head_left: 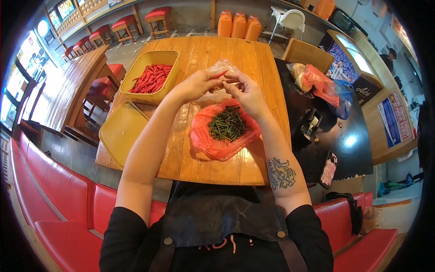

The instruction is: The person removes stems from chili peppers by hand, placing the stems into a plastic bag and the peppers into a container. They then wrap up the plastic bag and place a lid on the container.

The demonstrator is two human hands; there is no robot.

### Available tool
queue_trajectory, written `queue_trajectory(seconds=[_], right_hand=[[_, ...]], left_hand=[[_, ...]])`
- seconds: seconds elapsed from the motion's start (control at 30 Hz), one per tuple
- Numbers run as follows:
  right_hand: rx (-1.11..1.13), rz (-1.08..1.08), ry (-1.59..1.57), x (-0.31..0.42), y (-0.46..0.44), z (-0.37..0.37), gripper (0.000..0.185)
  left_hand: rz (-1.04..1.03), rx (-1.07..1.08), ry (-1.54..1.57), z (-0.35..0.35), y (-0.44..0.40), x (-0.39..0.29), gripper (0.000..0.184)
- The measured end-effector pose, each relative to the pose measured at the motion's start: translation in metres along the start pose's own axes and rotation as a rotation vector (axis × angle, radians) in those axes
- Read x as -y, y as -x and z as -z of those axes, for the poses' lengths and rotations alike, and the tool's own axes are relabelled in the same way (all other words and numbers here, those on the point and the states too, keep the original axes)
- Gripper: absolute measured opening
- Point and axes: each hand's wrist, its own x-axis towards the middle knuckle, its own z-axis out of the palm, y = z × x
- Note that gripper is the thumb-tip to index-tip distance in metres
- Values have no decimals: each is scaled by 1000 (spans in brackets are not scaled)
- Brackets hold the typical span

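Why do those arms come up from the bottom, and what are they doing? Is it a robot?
No robot here! It's a person with bare hands, wearing a camera on their head, so this one picture looks forward and down past their own arms. The round edges come from the camera's wide view.

On the wooden table are a yellow tub of red chilies, a yellow lid, and a pinkish-red bag holding thin green stems. The left hand holds one red chili at its fingertips; the right hand is close beside it.

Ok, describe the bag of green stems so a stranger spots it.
Find the wooden table. By its near edge, right of the yellow lid, sits an open red bag. Unlike the other red bag, on the black table, it shows green stems.
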Motion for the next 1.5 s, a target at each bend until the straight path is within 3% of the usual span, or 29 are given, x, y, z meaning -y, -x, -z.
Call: queue_trajectory(seconds=[0.13,0.33,0.4,0.5,0.63,0.7,0.73,0.83,0.93,1.07,1.2,1.33,1.5], right_hand=[[-27,-7,-104,7,3,-5,19],[5,-101,-179,7,3,-2,7],[4,-88,-149,4,3,-2,5],[-11,-35,-107,2,3,-4,4],[-21,-26,-95,4,3,-8,8],[-100,-34,-277,6,2,-12,13],[-98,-34,-277,9,2,-13,13],[-103,-9,-231,12,2,-15,17],[-74,-53,-224,8,3,-16,17],[-54,-97,-268,5,4,-14,10],[-53,-107,-216,5,4,-9,6],[-86,-123,-250,7,4,-9,8],[-103,-152,-198,5,3,-5,10]], left_hand=[[81,55,177,-12,15,-1,26],[123,87,192,-19,20,11,24],[180,111,577,-17,20,16,23],[176,100,707,-20,23,17,21],[144,126,468,-19,24,15,19],[146,30,521,-21,21,18,20],[146,28,521,-22,20,19,20],[1,-168,898,-25,19,17,22],[17,-259,999,-28,21,11,22],[59,-305,977,-31,22,7,23],[21,-304,763,-25,25,0,27],[-2,-310,535,-20,24,6,23],[-72,-291,491,-26,21,12,17]])
